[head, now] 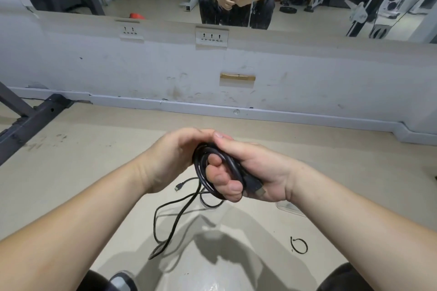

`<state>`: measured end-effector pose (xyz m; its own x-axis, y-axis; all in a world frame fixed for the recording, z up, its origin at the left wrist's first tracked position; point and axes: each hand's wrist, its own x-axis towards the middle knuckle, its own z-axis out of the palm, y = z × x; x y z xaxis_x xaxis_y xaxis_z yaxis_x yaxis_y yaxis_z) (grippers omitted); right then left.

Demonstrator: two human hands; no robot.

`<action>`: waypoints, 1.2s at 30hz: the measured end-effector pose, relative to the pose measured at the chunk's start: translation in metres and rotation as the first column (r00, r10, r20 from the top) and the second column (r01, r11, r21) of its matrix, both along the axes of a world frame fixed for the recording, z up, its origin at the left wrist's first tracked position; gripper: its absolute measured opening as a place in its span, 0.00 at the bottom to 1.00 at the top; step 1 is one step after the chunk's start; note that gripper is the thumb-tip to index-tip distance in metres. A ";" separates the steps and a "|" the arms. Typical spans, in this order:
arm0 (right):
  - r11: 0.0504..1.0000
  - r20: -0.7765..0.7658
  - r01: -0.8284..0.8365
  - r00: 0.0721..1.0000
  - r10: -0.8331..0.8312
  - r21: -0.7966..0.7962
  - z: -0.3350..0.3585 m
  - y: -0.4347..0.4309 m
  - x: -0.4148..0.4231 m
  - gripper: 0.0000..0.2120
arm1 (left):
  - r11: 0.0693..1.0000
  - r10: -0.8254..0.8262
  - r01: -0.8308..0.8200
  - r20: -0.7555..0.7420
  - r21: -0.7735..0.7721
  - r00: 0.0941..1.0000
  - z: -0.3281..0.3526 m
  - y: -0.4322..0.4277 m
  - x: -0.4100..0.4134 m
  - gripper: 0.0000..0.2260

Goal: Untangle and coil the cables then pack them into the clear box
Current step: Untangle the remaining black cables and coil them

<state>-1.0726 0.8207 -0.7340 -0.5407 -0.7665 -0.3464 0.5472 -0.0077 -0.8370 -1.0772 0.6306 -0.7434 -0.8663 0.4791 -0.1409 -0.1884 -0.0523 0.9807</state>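
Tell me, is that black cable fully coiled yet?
Only partly. Several loops of the cable sit gripped in the right hand, but a loose tail trails onto the floor, plug free.

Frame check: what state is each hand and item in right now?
black cable: mostly coiled, tail trailing on the floor
right hand: grips the coil, connector against palm
left hand: fingers curled over the coil's top
black tie: loose on the floor, open ring
clear plastic piece: mostly hidden, state unclear
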 end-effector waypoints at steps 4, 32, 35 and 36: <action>0.984 0.042 0.027 0.999 -0.020 -0.177 0.005 0.001 0.004 0.15 | 0.993 0.105 -0.110 0.101 0.038 0.989 -0.008 0.002 -0.001 0.22; 0.769 -0.672 0.529 0.719 -0.181 0.359 -0.031 0.005 -0.017 0.23 | 0.433 -0.297 -0.608 -0.742 -0.665 0.601 -0.008 0.014 0.011 0.19; 0.823 -0.542 0.366 0.836 -0.086 0.434 -0.016 0.003 -0.010 0.32 | 0.323 -0.143 -0.719 -0.782 -0.616 0.606 0.005 -0.008 0.001 0.32; 0.841 -0.519 0.327 0.852 -0.066 0.430 -0.013 0.002 -0.008 0.30 | 0.353 -0.111 -0.713 -0.784 -0.606 0.611 0.005 -0.015 -0.001 0.32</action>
